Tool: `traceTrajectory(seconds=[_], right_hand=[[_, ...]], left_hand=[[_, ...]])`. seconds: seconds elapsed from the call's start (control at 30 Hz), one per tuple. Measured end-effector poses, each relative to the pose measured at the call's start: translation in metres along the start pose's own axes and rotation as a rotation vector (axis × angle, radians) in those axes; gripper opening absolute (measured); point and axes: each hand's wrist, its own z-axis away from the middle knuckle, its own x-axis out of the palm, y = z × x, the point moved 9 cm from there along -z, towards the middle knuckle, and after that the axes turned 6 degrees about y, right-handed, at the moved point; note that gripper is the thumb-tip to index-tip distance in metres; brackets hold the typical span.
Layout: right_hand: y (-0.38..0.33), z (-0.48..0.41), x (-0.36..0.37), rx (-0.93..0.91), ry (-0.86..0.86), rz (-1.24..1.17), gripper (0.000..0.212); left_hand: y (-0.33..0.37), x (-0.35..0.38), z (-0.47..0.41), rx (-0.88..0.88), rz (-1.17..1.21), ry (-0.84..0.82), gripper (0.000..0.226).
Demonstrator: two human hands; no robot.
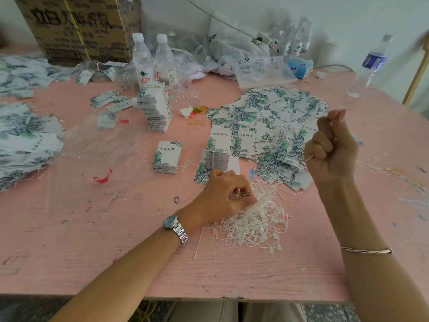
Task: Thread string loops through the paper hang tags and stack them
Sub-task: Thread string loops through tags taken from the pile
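A pink table (97, 256) fills the frame, with a cardboard box (79, 26) and water bottles (153, 59) against the white wall at the top.

In the head view, a tangle of white strings (257, 224) lies at lower centre. A loose heap of leaf-printed tags (267, 117) spreads at centre right. A squared stack (218, 149) stands at the heap's near-left edge, just above the strings.

The left hand (228, 196) reaches in from the lower left, knuckles up. Its fingers are curled down into the near-left edge of the tangle, pinching a few strands. The right hand (332, 147) is raised above the heap's right side on an upright forearm, closed in a loose fist. A thin string (310, 158) shows at its left edge, so it seems to grip that one.

The step looks like pulling a single loop free of the tangle. Next, a tag must come off the stack, and the loop's end must find its hole.
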Motion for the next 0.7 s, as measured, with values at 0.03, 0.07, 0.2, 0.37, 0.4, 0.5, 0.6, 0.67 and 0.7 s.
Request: traceTrajectory(seconds=[0.03, 0.07, 0.2, 0.37, 0.4, 0.5, 0.6, 0.67, 0.7], right_hand=[[-0.002, 0.000, 0.000, -0.008, 0.004, 0.009, 0.024], [-0.004, 0.000, -0.001, -0.017, 0.009, 0.019, 0.024], [-0.012, -0.001, -0.006, -0.046, 0.041, 0.020, 0.027], [-0.011, -0.002, -0.013, -0.066, 0.063, 0.151, 0.029], [-0.010, -0.002, -0.014, -0.068, 0.067, 0.184, 0.029], [-0.006, -0.003, -0.018, -0.086, 0.108, 0.359, 0.010], [-0.001, -0.003, -0.020, -0.092, 0.135, 0.664, 0.023], [0.012, -0.002, -0.018, -0.038, 0.099, 0.824, 0.014], [0.020, -0.002, -0.018, 0.004, 0.075, 0.878, 0.013]], left_hand=[[0.001, -0.001, 0.001, 0.015, -0.032, -0.009, 0.016], [0.002, -0.001, 0.002, 0.037, -0.068, -0.024, 0.016], [0.005, 0.001, 0.006, 0.102, -0.159, -0.089, 0.017], [0.010, -0.001, 0.007, 0.129, -0.157, -0.078, 0.040], [0.013, -0.002, 0.008, 0.152, -0.152, -0.063, 0.046], [0.018, -0.012, 0.008, 0.224, -0.153, 0.057, 0.053], [0.027, -0.040, 0.006, 0.281, -0.303, 0.380, 0.035], [0.027, -0.064, 0.008, 0.244, -0.440, 0.617, 0.021], [0.024, -0.075, 0.009, 0.203, -0.510, 0.695, 0.017]])
